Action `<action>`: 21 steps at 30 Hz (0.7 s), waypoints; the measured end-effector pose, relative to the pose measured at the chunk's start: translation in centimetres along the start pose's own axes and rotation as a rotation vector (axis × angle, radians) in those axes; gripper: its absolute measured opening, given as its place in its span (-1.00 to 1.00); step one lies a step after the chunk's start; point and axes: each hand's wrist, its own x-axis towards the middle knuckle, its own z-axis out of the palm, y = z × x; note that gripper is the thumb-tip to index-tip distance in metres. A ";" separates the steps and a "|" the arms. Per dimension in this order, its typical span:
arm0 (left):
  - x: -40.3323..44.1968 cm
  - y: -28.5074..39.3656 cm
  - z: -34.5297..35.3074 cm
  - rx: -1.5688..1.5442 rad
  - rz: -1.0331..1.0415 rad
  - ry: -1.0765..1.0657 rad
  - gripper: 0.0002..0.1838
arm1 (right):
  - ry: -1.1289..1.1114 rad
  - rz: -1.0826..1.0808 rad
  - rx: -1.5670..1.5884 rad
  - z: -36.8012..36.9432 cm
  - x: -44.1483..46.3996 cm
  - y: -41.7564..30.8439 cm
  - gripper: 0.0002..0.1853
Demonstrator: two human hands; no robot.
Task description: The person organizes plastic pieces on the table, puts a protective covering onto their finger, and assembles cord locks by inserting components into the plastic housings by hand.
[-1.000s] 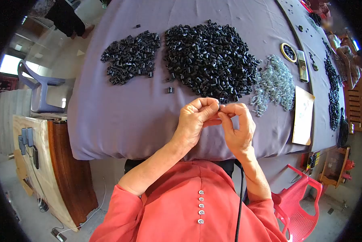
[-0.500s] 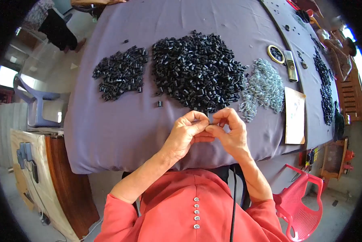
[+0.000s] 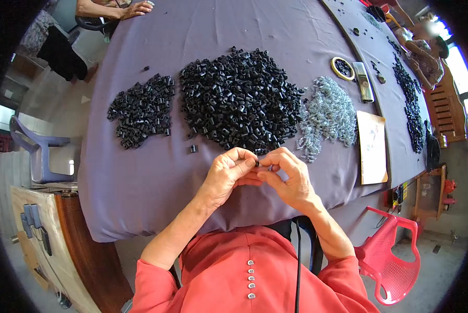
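Note:
My left hand (image 3: 227, 175) is closed in a pinch on a small black plastic piece (image 3: 256, 163). Right beside it, the fingertips of my right hand (image 3: 288, 177) are pressed together at that piece; whatever they grip is too small to make out. Both hands are held over the near side of the cloth-covered table. Just beyond them spreads a large heap of small black plastic pieces (image 3: 239, 99). Left of it lies a smaller heap of black pieces (image 3: 142, 112), and to the right is a pile of small silvery coils, like springs (image 3: 330, 112).
One black piece (image 3: 193, 149) lies alone on the purple-grey cloth (image 3: 140, 193). A tape roll (image 3: 334, 65), a clear-and-dark packet (image 3: 364, 82) and a flat card (image 3: 373, 148) are at right. Another person's hand (image 3: 137, 9) rests on the far left edge. A pink chair (image 3: 390, 255) stands nearby.
The camera view has shifted a little. My fingertips have moved slightly apart, and the black piece shows between them. Another person's hand has come into view at the far left edge.

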 end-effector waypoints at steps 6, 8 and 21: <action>0.4 3.1 -1.2 0.042 0.096 -0.004 -0.87 | 0.097 0.122 -0.098 -2.6 1.4 2.0 -0.86; 0.6 4.0 -1.7 0.050 0.136 -0.008 -0.87 | 0.130 0.161 -0.098 -3.3 1.8 2.8 -0.88; 0.9 6.7 -8.4 -0.341 0.486 0.076 -0.87 | 0.156 0.028 -0.260 -3.0 7.9 2.7 -0.90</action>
